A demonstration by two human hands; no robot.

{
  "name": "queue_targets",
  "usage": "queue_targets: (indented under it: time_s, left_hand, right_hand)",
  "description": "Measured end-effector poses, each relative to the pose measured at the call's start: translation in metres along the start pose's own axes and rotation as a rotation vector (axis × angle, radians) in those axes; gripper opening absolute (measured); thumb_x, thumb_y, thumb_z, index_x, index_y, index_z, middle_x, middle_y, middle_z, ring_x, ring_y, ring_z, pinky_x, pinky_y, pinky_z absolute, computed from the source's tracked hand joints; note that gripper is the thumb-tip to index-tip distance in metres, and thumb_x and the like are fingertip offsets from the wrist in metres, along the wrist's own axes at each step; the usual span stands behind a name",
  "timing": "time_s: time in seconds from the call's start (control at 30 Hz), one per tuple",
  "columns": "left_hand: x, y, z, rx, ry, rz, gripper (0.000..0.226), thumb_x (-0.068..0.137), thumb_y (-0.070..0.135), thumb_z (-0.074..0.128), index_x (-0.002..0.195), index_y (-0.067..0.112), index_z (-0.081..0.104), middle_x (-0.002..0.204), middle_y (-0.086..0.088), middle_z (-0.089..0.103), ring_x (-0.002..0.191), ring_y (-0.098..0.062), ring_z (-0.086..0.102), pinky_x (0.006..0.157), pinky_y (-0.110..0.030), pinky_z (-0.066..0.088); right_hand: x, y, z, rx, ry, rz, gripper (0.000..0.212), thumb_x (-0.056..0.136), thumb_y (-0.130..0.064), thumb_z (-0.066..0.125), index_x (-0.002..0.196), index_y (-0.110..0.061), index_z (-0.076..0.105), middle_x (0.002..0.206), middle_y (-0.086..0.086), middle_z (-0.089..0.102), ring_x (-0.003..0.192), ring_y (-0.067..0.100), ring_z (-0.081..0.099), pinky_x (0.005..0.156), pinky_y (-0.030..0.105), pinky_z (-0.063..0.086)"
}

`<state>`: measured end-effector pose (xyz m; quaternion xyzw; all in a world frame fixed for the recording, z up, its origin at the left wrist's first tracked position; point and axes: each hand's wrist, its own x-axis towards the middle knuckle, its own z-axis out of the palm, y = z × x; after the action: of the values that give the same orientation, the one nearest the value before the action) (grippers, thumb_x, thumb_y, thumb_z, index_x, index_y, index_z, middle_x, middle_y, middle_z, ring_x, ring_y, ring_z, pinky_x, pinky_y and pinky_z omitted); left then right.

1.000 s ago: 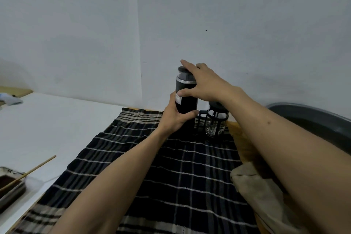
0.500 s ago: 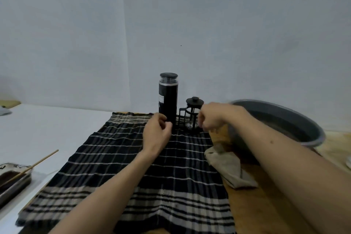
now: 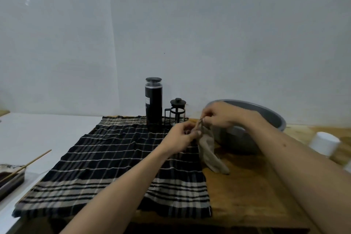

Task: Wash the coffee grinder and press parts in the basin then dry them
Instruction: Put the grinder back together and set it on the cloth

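Both hands are lifting a beige cloth [image 3: 208, 146] just in front of the grey basin [image 3: 273, 118], left hand [image 3: 181, 136] and right hand [image 3: 218, 115] fingers pinching its top edge, likely readying it for drying. The coffee grinder [image 3: 153, 103] and French press [image 3: 177, 113] are standing assembled left of the basin on the plaid towel [image 3: 114, 157].

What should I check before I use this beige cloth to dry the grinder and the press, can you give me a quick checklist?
1. Cloth held: both the left hand and right hand pinch the top of the beige cloth: ok.
2. Cloth fully lifted: its lower end lies on the wooden table: not ok.
3. Coffee grinder upright on the plaid cloth, lid on: ok.
4. French press upright beside the grinder, within reach: ok.
5. Parts already washed, wet or dry: cannot tell.
6. Water in the grey basin: cannot tell, inside hidden.
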<state>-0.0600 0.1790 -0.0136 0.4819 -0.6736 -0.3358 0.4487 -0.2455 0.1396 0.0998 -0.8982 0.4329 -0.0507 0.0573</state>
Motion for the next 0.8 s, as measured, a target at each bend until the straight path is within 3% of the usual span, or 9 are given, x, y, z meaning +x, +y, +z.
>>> queue_targets:
  time_s: [0.07,0.2,0.33,0.4,0.53,0.6,0.67,0.73,0.8]
  left_hand:
    - [0.003,0.017,-0.001,-0.039,0.06,0.038,0.01,0.1,0.022,0.066,0.106,0.022,0.074,0.1,0.0,0.078,0.097,-0.014,0.073,0.093,-0.039,0.059]
    - [0.009,0.054,-0.021,0.265,0.109,0.167,0.012,0.101,0.029,0.064,0.104,0.024,0.075,0.089,0.007,0.075,0.087,-0.008,0.069,0.079,-0.029,0.057]
    - [0.01,0.078,-0.05,0.411,0.072,0.189,0.01,0.095,0.029,0.071,0.102,0.023,0.076,0.095,0.007,0.075,0.093,-0.01,0.068,0.084,-0.031,0.056]
    - [0.009,0.086,-0.059,0.419,0.042,0.153,0.008,0.089,0.024,0.077,0.096,0.021,0.073,0.094,0.003,0.075,0.091,-0.014,0.069,0.081,-0.032,0.056]
    - [0.001,0.096,-0.067,0.233,0.006,0.016,0.029,0.079,0.014,0.088,0.081,0.013,0.06,0.071,0.0,0.063,0.066,-0.015,0.061,0.055,-0.027,0.049]
    - [-0.002,0.097,-0.071,0.107,0.015,-0.031,0.032,0.077,0.018,0.091,0.08,0.012,0.06,0.073,-0.002,0.062,0.066,-0.011,0.061,0.056,-0.023,0.049]
    - [-0.002,0.095,-0.077,-0.045,0.086,-0.029,0.031,0.079,0.016,0.088,0.075,0.013,0.058,0.075,-0.005,0.063,0.067,-0.011,0.06,0.057,-0.02,0.048]
    - [0.0,0.093,-0.086,-0.166,0.237,-0.022,0.036,0.08,0.011,0.086,0.069,0.016,0.053,0.077,-0.003,0.061,0.063,-0.008,0.059,0.056,-0.021,0.046]
    - [0.003,0.096,-0.092,-0.197,0.348,-0.024,0.034,0.082,0.009,0.085,0.07,0.016,0.053,0.081,0.0,0.06,0.065,-0.007,0.057,0.055,-0.021,0.042]
  right_hand:
    - [-0.014,0.004,-0.014,0.014,0.04,0.016,0.017,0.093,-0.037,0.051,0.088,-0.031,0.067,0.089,-0.01,0.069,0.083,0.014,0.064,0.074,0.033,0.052]
    - [-0.036,0.01,-0.02,0.125,0.123,0.025,0.029,0.093,-0.048,0.047,0.09,-0.024,0.064,0.092,-0.001,0.068,0.084,0.021,0.061,0.075,0.039,0.05]
    - [-0.043,0.017,-0.014,0.47,0.122,0.003,0.011,0.091,-0.024,0.067,0.098,-0.016,0.065,0.089,0.005,0.075,0.08,0.021,0.072,0.074,0.037,0.058]
    - [-0.043,0.018,-0.014,0.625,0.117,-0.013,0.011,0.091,-0.011,0.067,0.102,-0.011,0.065,0.089,0.011,0.077,0.079,0.024,0.075,0.076,0.04,0.062]
    - [-0.034,0.009,-0.015,0.676,0.273,0.009,0.014,0.097,-0.014,0.059,0.096,-0.017,0.073,0.086,0.006,0.076,0.078,0.023,0.072,0.076,0.041,0.062]
    - [-0.028,0.006,-0.016,0.6,0.375,0.036,0.02,0.098,-0.021,0.057,0.092,-0.023,0.076,0.088,-0.002,0.075,0.086,0.023,0.071,0.083,0.044,0.061]
    - [-0.024,0.003,-0.019,0.567,0.431,0.03,0.023,0.098,-0.02,0.055,0.091,-0.022,0.077,0.094,-0.005,0.075,0.094,0.016,0.068,0.088,0.037,0.056]
    - [-0.026,-0.001,-0.023,0.683,0.463,-0.004,0.027,0.098,-0.012,0.052,0.089,-0.012,0.077,0.096,0.0,0.076,0.092,0.013,0.068,0.089,0.031,0.055]
    - [-0.028,-0.003,-0.025,0.915,0.411,-0.049,0.029,0.096,-0.005,0.048,0.082,-0.008,0.073,0.092,0.002,0.075,0.083,0.016,0.068,0.078,0.028,0.057]
